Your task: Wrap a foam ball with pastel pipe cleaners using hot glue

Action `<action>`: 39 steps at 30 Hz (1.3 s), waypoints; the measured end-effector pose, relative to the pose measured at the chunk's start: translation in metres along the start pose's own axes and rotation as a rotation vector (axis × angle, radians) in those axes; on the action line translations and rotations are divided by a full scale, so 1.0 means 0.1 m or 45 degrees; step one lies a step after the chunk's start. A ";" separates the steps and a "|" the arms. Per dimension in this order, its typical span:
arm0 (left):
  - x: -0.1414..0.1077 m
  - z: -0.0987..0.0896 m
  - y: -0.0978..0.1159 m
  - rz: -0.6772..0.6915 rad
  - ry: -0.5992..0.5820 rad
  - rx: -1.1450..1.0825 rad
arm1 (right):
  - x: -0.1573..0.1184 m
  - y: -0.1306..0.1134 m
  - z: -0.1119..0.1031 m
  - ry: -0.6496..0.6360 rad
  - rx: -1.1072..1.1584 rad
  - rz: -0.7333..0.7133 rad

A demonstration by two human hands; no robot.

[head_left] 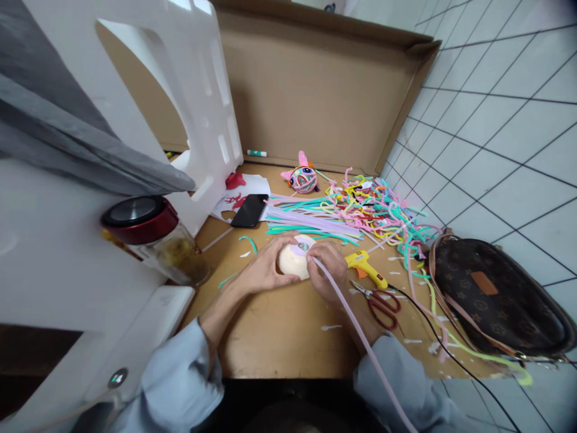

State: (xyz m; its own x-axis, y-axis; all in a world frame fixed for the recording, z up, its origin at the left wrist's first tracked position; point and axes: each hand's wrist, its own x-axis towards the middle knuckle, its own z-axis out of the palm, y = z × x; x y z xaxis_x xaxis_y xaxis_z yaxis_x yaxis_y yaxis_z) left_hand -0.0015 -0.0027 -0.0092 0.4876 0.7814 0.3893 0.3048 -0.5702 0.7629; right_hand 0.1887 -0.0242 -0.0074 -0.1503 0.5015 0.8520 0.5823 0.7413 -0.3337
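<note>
My left hand (270,263) is closed around the side of a cream-white ball (292,263) with a lilac ring on top and a dark greyish spot in its middle. My right hand (331,267) pinches a lilac pipe cleaner (349,313) close to the ball's right side. From those fingers the pipe cleaner runs down past my right forearm to the bottom of the view. A yellow glue gun (366,269) lies just right of my right hand, and red-handled scissors (383,308) rest below it.
Straight lilac and teal pipe cleaners (311,219) lie behind the ball, beside a tangled heap of them (374,207). A pink-eared figure (303,178), a phone (250,210) and a marker (256,153) are farther back. A glass bottle (174,255) stands left; a brown bag (500,294) sits right.
</note>
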 end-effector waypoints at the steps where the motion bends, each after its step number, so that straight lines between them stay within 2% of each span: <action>1: 0.00 0.00 0.00 -0.007 0.001 -0.010 | 0.00 0.00 0.00 0.006 -0.010 -0.005; 28: -0.02 -0.02 0.02 0.052 -0.020 0.088 | 0.02 -0.03 -0.02 -0.035 -0.062 -0.014; 34: -0.02 -0.06 0.02 0.114 -0.018 0.190 | 0.03 -0.03 -0.01 0.002 -0.102 -0.077; 39: -0.02 -0.05 0.06 0.120 -0.010 0.240 | -0.01 -0.05 -0.02 -0.066 -0.161 -0.092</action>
State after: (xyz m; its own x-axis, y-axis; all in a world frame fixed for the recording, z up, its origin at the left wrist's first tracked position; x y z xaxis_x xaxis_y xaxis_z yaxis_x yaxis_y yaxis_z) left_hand -0.0044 -0.0067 -0.0028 0.5271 0.7209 0.4500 0.4048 -0.6786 0.6129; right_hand 0.1869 -0.0292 -0.0053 -0.2347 0.4739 0.8487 0.6641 0.7157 -0.2160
